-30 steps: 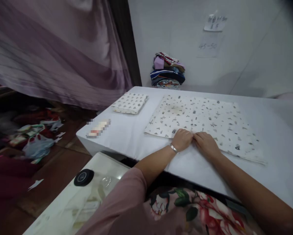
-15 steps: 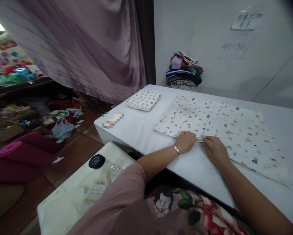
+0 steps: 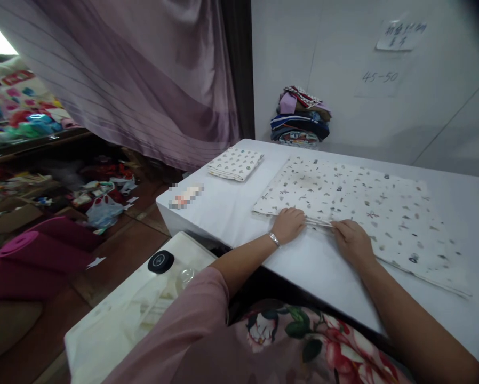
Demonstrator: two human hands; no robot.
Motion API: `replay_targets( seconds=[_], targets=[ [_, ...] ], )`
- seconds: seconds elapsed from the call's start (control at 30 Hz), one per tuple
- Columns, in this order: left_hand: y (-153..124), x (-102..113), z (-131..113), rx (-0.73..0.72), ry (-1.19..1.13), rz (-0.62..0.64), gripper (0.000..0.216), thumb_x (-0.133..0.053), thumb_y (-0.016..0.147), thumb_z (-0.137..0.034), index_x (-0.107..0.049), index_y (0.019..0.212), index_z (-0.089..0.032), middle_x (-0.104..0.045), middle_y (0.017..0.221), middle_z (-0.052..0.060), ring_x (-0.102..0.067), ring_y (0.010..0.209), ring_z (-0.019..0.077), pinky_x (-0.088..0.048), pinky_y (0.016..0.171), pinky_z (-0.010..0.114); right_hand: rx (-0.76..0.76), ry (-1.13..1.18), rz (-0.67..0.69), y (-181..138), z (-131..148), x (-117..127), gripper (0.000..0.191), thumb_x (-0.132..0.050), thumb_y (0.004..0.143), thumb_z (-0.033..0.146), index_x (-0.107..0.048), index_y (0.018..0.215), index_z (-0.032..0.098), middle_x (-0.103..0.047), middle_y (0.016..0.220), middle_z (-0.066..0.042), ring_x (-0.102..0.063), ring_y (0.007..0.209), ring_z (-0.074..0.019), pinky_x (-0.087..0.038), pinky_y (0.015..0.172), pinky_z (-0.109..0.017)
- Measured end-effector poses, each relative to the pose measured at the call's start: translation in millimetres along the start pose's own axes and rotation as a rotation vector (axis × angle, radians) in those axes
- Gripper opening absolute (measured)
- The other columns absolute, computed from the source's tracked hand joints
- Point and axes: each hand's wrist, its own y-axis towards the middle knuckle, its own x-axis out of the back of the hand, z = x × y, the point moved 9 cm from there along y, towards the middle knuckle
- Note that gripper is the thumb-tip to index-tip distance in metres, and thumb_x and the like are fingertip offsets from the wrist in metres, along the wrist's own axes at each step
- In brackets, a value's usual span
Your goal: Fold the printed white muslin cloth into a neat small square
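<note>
A white cloth with small printed motifs lies spread in layers on the white-covered table. Its near edge is pinched at two places. My left hand, a silver bracelet at the wrist, is closed on that edge toward the left corner. Farther right, my right hand grips the same edge between thumb and fingers. Between the two hands the edge runs taut, with several layers showing. My left fingertips are partly hidden by the hand itself. A folded patterned cloth rests at the table's far left.
Against the wall stands a stack of folded fabrics. A low white surface to my left bears a black round object and clear plastic. Pink rolls and a plastic bag are on the floor. A curtain hangs behind.
My left hand has slid left along the cloth's near edge, away from my right hand, which stays nearly in place. More of the edge shows between them.
</note>
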Motion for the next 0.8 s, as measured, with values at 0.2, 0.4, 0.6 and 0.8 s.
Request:
replay_targets(
  seconds=[0.2, 0.4, 0.6, 0.8],
  targets=[
    [6, -2, 4, 0.018, -0.001, -0.021, 0.014, -0.052, 0.085, -0.029, -0.058, 0.092, -0.019, -0.060, 0.109, 0.004, -0.050, 0.103, 0.0183, -0.036, 0.087, 0.035, -0.047, 0.073, 0.034, 2, 0, 0, 0.026, -0.040, 0.091, 0.028, -0.064, 0.098, 0.021, -0.061, 0.087, -0.008, -0.054, 0.083, -0.0206, -0.042, 0.071, -0.031],
    [3, -1, 8, 0.005, 0.022, -0.006, 0.012, -0.050, 0.084, -0.018, -0.060, 0.091, -0.021, -0.060, 0.112, 0.004, -0.050, 0.106, 0.0189, -0.036, 0.088, 0.036, -0.076, 0.086, 0.063, 2, -2, -3, 0.026, -0.039, 0.092, 0.028, -0.063, 0.098, 0.020, -0.060, 0.085, -0.007, -0.053, 0.083, -0.0200, -0.040, 0.071, -0.030],
    [1, 13, 13, -0.013, 0.029, -0.072, 0.017, -0.043, 0.088, -0.020, -0.059, 0.093, -0.020, -0.059, 0.116, 0.004, -0.048, 0.110, 0.0189, -0.034, 0.092, 0.036, -0.012, 0.020, 0.119, 2, 5, -9, 0.026, -0.039, 0.092, 0.024, -0.064, 0.097, 0.018, -0.060, 0.088, -0.008, -0.051, 0.082, -0.0196, -0.039, 0.072, -0.030],
    [-2, 16, 6, -0.119, 0.044, -0.054, 0.020, -0.040, 0.089, -0.019, -0.060, 0.089, -0.020, -0.059, 0.115, 0.004, -0.048, 0.109, 0.0185, -0.033, 0.094, 0.035, 0.012, -0.016, 0.061, 3, 12, -1, 0.026, -0.038, 0.093, 0.022, -0.064, 0.098, 0.018, -0.060, 0.091, -0.009, -0.049, 0.084, -0.0203, -0.037, 0.072, -0.031]
  ],
)
